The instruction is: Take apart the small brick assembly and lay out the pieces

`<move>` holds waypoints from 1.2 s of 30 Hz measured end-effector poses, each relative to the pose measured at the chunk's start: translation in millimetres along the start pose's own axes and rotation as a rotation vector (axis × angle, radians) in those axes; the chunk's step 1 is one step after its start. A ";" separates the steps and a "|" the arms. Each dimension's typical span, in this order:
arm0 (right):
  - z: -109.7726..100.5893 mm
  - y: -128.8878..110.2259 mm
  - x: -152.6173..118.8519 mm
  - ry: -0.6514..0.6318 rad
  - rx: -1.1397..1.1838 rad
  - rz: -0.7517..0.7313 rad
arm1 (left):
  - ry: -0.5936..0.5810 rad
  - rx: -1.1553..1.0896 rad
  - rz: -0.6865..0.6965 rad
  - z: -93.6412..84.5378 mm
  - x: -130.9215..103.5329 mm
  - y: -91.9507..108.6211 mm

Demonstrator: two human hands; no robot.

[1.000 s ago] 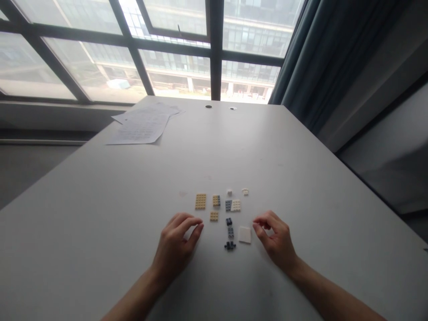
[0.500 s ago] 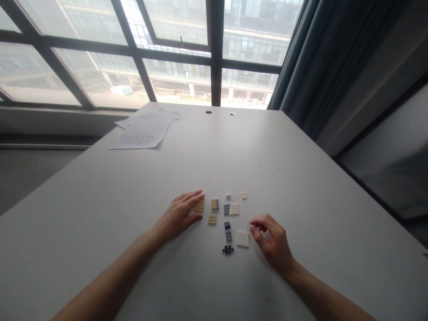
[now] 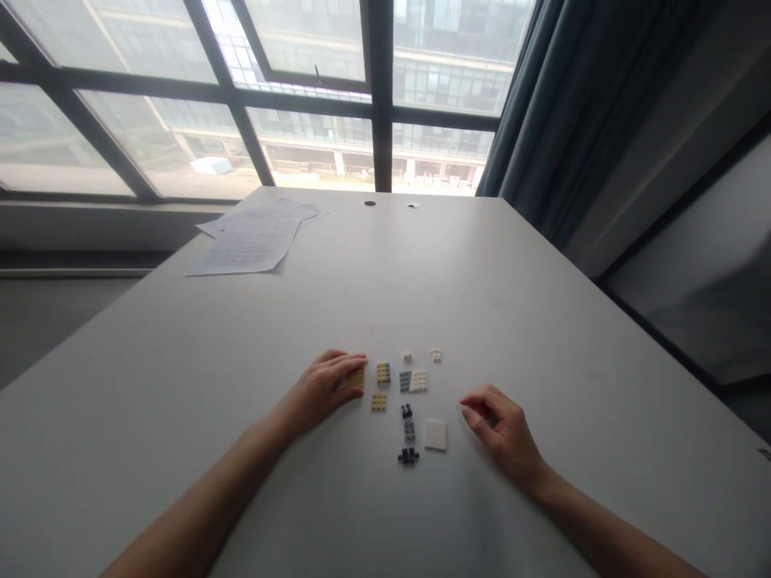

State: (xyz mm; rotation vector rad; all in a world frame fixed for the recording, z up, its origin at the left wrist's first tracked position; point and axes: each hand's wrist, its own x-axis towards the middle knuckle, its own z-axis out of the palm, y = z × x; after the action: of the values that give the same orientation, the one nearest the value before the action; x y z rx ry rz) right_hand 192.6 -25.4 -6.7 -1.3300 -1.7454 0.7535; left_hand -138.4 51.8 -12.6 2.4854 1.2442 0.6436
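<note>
On the table, my left hand (image 3: 322, 389) is closed around a tan building-block plate (image 3: 357, 378), with the fingers over its far side and the thumb at its near side. Just right of it lie a tan-and-grey stacked brick (image 3: 383, 372) and a smaller tan plate (image 3: 379, 402). My right hand (image 3: 497, 425) rests to the right of a smooth white square tile (image 3: 435, 435). Its fingers are curled, thumb close to the index finger, and nothing shows in them.
In the middle lie a grey plate (image 3: 405, 381) beside a white plate (image 3: 419, 380), small white pieces (image 3: 435, 355) behind them, and dark grey pieces (image 3: 409, 431) in front. Printed papers (image 3: 246, 241) lie at the far left of the white table (image 3: 385, 297).
My left fingers have closed further over the tan plate. My right hand has moved slightly right, away from the white tile, its thumb and index drawn closer. The view has shifted a little.
</note>
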 end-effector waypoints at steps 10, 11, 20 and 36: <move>-30.3 21.9 -3.4 0.138 -0.108 0.030 | 0.105 -0.017 -0.070 -8.0 7.8 6.8; -29.5 21.9 -3.0 0.153 -0.103 0.034 | 0.139 -0.017 -0.075 -11.1 16.3 10.3; -30.2 27.4 1.9 0.277 0.122 0.214 | -0.011 -0.018 0.156 52.1 169.5 100.1; -28.5 30.0 4.1 0.279 0.102 0.190 | 0.023 -0.073 0.087 88.0 187.2 103.6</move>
State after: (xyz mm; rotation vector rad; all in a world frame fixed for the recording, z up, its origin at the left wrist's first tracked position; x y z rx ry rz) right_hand 231.3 -13.6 -16.3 -1.4686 -1.3592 0.7124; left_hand 75.6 137.5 6.3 2.4898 1.1048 0.7274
